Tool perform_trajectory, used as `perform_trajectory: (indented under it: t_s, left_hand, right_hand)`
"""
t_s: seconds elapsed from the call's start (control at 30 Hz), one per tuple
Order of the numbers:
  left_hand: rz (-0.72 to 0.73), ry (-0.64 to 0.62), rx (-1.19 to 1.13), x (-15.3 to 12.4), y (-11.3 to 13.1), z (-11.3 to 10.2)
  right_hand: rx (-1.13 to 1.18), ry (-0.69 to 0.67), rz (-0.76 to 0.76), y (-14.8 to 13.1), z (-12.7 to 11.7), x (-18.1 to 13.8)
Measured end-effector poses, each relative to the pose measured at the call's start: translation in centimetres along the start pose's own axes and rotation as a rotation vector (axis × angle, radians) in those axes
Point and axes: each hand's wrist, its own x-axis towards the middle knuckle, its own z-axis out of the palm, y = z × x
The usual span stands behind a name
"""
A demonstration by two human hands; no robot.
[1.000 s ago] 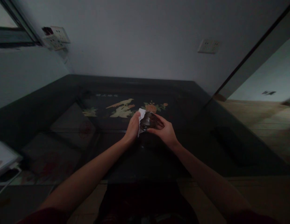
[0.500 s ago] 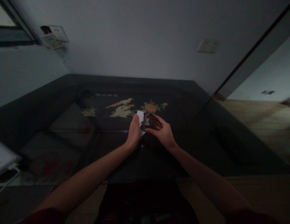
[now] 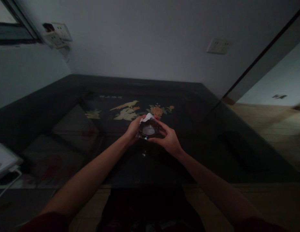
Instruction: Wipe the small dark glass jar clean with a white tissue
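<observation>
Above the dark glossy table (image 3: 150, 170), a dark glass ashtray (image 3: 149, 130) with a faceted rim is held between both hands, its hollow tilted toward me. My right hand (image 3: 170, 138) grips its right side, thumb at the near edge and fingers at the far side. A white tissue (image 3: 148, 117) is pressed along the far and left side of the ashtray. My left hand (image 3: 132, 129) closes around the tissue and the ashtray's left side; most of its fingers are hidden behind them.
The tabletop carries a bird-and-flower picture (image 3: 127, 111). At the left edge sits a white device (image 3: 6, 159) with a cable. A dark flat object (image 3: 239, 149) lies on the right. Wall sockets (image 3: 217, 46) are behind the table.
The ashtray has turned from edge-on so its hollow faces me more. My left hand has shifted slightly left and toward its underside; the tissue now shows at the far rim.
</observation>
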Motion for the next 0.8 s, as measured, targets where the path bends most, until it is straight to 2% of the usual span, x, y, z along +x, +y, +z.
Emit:
perform_trajectory:
  t_s: [0.07, 0.13, 0.33, 0.43, 0.57, 0.7, 0.8]
  left_hand:
    - [-0.018, -0.032, -0.002, 0.0, 0.2, 0.0]
    - [0.043, -0.007, -0.005, -0.1, -0.1, 0.0]
    - [0.479, 0.166, 0.169, -1.4, -2.4, 0.8]
    - [0.596, 0.228, 0.295, -2.3, -3.6, 1.3]
    - [0.551, 0.294, 0.255, -2.0, -4.5, 1.3]
    - [0.354, 0.303, 0.007, -0.6, -3.4, 0.7]
    - [0.187, 0.188, -0.062, -0.3, -1.6, 0.5]
  right_hand:
    - [0.005, -0.003, 0.001, -0.2, 0.0, -0.1]
    - [0.02, 0.003, 0.005, -0.3, 0.1, -0.1]
    - [0.088, 0.087, -0.013, -0.2, -0.1, 0.3]
    - [0.113, 0.139, 0.003, 0.1, -0.3, 0.6]
    - [0.081, 0.154, 0.013, 0.5, -0.4, 0.6]
    - [0.036, 0.087, 0.003, 0.3, -0.2, 0.4]
    - [0.013, 0.025, 0.0, 0.0, -0.1, 0.2]
